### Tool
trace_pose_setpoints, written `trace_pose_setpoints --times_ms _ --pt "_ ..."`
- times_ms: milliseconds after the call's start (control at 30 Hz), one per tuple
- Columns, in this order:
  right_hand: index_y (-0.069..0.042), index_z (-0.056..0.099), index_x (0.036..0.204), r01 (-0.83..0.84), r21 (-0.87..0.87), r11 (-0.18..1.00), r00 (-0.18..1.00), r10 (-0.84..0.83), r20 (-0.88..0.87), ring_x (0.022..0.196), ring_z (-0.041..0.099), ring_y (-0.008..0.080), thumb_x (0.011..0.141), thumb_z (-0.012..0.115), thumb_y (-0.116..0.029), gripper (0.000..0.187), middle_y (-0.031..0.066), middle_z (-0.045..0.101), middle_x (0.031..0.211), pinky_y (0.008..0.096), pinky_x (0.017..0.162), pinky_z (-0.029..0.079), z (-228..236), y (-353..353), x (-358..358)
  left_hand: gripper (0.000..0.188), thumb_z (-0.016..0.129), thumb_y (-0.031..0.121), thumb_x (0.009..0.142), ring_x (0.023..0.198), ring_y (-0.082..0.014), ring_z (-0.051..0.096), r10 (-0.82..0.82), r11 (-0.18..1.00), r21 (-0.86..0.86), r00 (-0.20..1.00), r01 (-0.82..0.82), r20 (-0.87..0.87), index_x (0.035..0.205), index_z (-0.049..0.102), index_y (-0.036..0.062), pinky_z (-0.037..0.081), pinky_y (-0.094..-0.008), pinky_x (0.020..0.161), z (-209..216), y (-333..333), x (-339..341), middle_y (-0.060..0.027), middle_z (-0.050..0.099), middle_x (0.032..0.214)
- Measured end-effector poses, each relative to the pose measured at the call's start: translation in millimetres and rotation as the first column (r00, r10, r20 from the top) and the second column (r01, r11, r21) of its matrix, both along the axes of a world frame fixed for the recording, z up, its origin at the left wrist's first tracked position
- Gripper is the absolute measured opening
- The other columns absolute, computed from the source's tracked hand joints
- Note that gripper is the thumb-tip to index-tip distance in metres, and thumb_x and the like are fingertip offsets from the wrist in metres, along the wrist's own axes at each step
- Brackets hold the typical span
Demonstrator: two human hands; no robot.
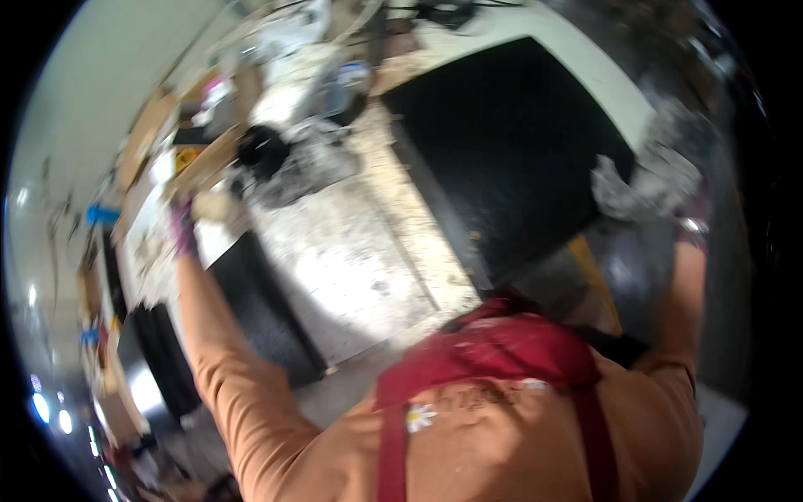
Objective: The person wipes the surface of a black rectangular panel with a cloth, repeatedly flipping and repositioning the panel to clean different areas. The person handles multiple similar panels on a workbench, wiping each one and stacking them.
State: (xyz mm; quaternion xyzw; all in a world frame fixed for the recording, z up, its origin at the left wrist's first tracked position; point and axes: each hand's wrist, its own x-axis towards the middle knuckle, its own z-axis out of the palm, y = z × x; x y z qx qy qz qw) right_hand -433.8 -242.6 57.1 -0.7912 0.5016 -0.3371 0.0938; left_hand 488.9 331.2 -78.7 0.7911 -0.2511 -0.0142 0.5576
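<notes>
A large flat black panel (510, 151) lies on the worktable in front of me. At its right edge is a crumpled grey rag (648, 182). My right hand (696, 207), gloved in purple, is closed on the rag's near right side, its fingers mostly hidden. Far out to the left, my left hand (183, 224), also in a purple glove, is smeared by motion. Beside its fingers is a rounded cream-coloured thing (216, 206); whether I grip it does not show. A smaller black panel (266, 305) lies just right of my left forearm.
More crumpled grey cloth (309, 163) lies on the table by a round black object (263, 151). Cardboard pieces (149, 138) and clutter fill the far left. Several black panels (155, 364) stand left of my arm. A yellow strip (595, 284) shows below the large panel.
</notes>
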Motion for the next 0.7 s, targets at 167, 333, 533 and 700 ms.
trace_pose_setpoints --times_ms 167,333,533,700 --pt "-0.003 0.047 0.135 0.023 0.171 0.985 0.991 -0.045 0.123 0.125 0.050 0.0252 0.093 0.055 -0.024 0.048 0.0125 0.052 0.137 0.0380 0.108 0.036 -19.3 -39.4 -18.3 0.071 0.071 0.024 0.087 0.116 -0.0288 0.055 0.321 0.873 0.301 0.917 -0.384 0.237 0.141 0.036 -0.0067 0.045 -0.0378 0.097 47.7 -63.5 -98.5 -0.0192 0.052 0.133" --pt "-0.002 0.044 0.138 -0.336 0.333 0.881 0.788 0.069 0.612 0.128 0.048 0.0263 0.094 0.053 -0.025 0.050 0.0131 0.050 0.139 0.0394 0.110 0.034 -12.3 -89.3 40.9 0.065 0.070 0.023 0.087 0.124 -0.0296 0.049 0.509 0.861 -0.244 0.775 -0.447 0.375 0.138 0.040 -0.0037 0.038 -0.0382 0.105 75.3 -81.9 -241.1 -0.0218 0.050 0.136" --pt "-0.001 0.044 0.138 -0.836 0.468 0.288 0.478 -0.037 0.877 0.124 0.049 0.0247 0.098 0.048 -0.025 0.047 0.0131 0.049 0.137 0.0393 0.108 0.036 14.6 -24.7 221.6 0.036 0.060 0.018 0.087 0.125 -0.0207 0.050 -0.881 0.461 0.560 0.428 0.688 0.201 0.123 0.060 0.0127 0.040 -0.0335 0.105 128.4 -292.0 -589.7 -0.0074 0.058 0.123" --pt "-0.011 0.062 0.118 -0.974 0.019 -0.227 -0.226 0.972 0.065 0.108 0.061 0.0289 0.088 0.063 -0.016 0.030 0.0123 0.064 0.112 0.0354 0.090 0.052 -25.8 107.3 313.1 0.042 0.054 0.023 0.091 0.130 -0.0289 0.046 -0.850 0.520 0.344 0.512 0.782 0.123 0.132 0.053 0.0115 0.034 -0.0447 0.108 66.9 -319.3 -646.6 -0.0111 0.054 0.130"
